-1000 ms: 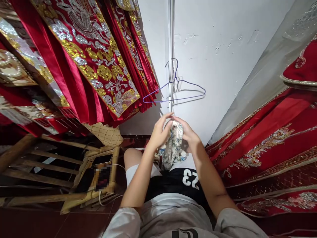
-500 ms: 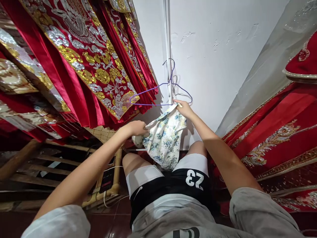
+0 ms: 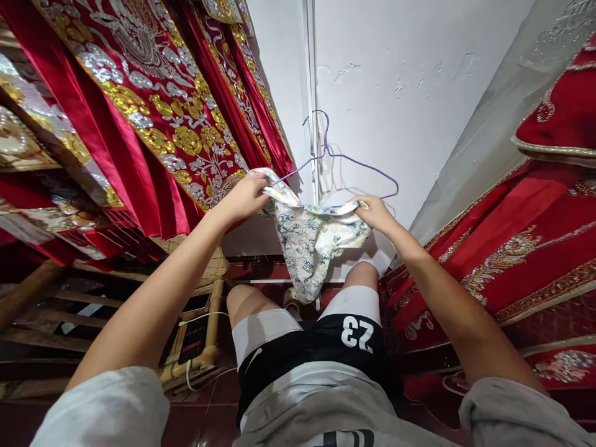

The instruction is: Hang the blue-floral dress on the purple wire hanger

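Note:
Both my hands hold a small floral cloth garment (image 3: 307, 245), white with blue and green flowers, stretched out in front of me. My left hand (image 3: 244, 197) grips its left edge, fingers closed. My right hand (image 3: 375, 212) pinches its right edge. The cloth sags between them and hangs down over my knees. Just behind and above it a purple wire hanger (image 3: 347, 162) hangs by its hook on a white pipe (image 3: 310, 93) running down the white wall. The garment's top edge lies close under the hanger's lower bar.
Red garments with gold and silver embroidery (image 3: 153, 105) hang at the left. More red embroidered fabric (image 3: 521, 261) fills the right. A bamboo chair (image 3: 195, 335) with a phone and cable stands at lower left. The floor is dark red tile.
My hands rose and spread apart, opening the bunched cloth out and lifting it up to the hanger. The hanger swung slightly on its hook.

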`<state>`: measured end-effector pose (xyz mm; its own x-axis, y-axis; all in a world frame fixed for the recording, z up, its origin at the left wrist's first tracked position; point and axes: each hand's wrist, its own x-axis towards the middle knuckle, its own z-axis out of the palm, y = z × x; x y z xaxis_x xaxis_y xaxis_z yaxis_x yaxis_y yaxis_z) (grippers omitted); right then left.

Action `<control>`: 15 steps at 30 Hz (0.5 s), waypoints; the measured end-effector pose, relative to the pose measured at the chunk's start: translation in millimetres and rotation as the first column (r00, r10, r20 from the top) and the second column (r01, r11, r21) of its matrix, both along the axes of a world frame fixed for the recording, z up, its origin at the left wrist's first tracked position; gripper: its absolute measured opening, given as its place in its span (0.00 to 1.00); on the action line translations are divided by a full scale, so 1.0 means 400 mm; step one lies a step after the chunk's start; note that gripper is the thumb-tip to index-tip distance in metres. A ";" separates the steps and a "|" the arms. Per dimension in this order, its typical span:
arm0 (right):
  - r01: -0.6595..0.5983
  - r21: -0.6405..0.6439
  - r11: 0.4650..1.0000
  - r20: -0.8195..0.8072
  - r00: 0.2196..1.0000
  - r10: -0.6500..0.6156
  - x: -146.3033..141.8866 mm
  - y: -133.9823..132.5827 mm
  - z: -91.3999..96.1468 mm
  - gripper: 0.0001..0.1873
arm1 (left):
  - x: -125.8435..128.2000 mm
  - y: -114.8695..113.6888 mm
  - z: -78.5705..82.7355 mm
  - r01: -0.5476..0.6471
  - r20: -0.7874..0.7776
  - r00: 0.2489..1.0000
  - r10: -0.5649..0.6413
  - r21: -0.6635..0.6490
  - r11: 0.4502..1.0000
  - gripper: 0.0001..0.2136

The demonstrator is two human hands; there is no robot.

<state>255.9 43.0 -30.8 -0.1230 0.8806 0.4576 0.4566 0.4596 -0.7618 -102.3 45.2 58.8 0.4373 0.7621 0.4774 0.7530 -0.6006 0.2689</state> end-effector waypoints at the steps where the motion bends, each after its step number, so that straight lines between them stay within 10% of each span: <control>1: -0.028 -0.008 1.000 0.016 0.999 0.028 -0.012 -0.014 0.002 0.16 | 0.018 0.008 0.009 0.003 0.011 1.000 -0.003 -0.018 1.000 0.03; 8: 0.185 0.117 0.976 0.005 0.982 -0.187 0.022 -0.058 0.042 0.37 | 0.047 0.021 0.030 0.031 0.041 0.999 -0.030 -0.018 0.999 0.18; 11: 0.296 0.108 0.949 -0.031 0.955 -0.294 0.100 -0.029 0.083 0.31 | 0.029 0.025 0.040 0.001 0.009 1.000 -0.001 -0.044 0.999 0.17; 15: 0.003 -0.212 0.977 -0.074 0.997 -0.019 0.155 -0.012 0.145 0.20 | 0.019 0.043 0.048 -0.105 0.063 0.993 0.104 0.020 0.994 0.12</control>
